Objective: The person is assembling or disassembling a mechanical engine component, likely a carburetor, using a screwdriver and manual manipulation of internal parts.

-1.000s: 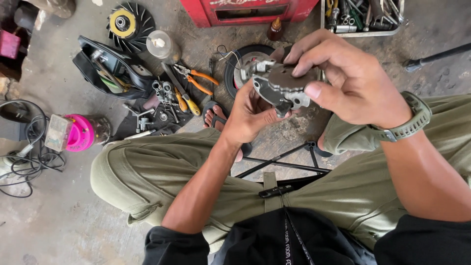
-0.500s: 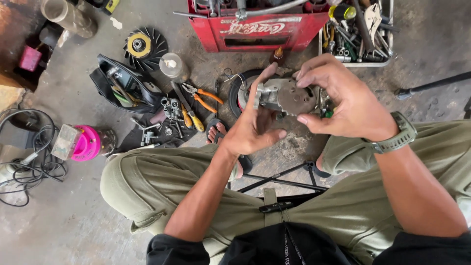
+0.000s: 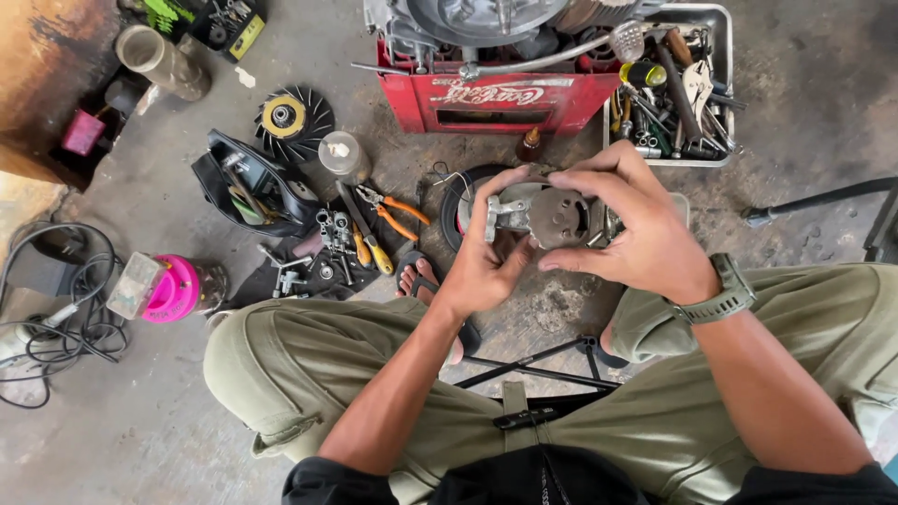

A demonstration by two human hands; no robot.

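Here, seated over a concrete floor (image 3: 823,84), left to right. Far left: coiled black cable (image 3: 56,309), then a pink cylindrical container (image 3: 173,288). Further in, a black finned fan wheel with yellow hub (image 3: 292,120), a black plastic cover (image 3: 248,192), loose sockets and bolts (image 3: 323,252), orange-handled pliers (image 3: 400,213).

Centre: the left hand (image 3: 482,271) cups a grey metal engine part (image 3: 543,215) from below, thumb up along its near edge, fingers curled behind it. The part is held in the air between both hands, above a black rubber ring (image 3: 451,210) on the floor, just in front of a red plastic crate (image 3: 510,98).

Right hand (image 3: 636,229), watch on the wrist, closes over the part's top and right side, fingertips pinching the round face.

Far right: a white tray of tools (image 3: 678,84), well apart from the hands.

Judgement: the part is being turned and inspected or fitted by hand. Best done with the left palm taking the weight, the right fingers making small rotations only, keeping it low over the lap in case small pieces drop.
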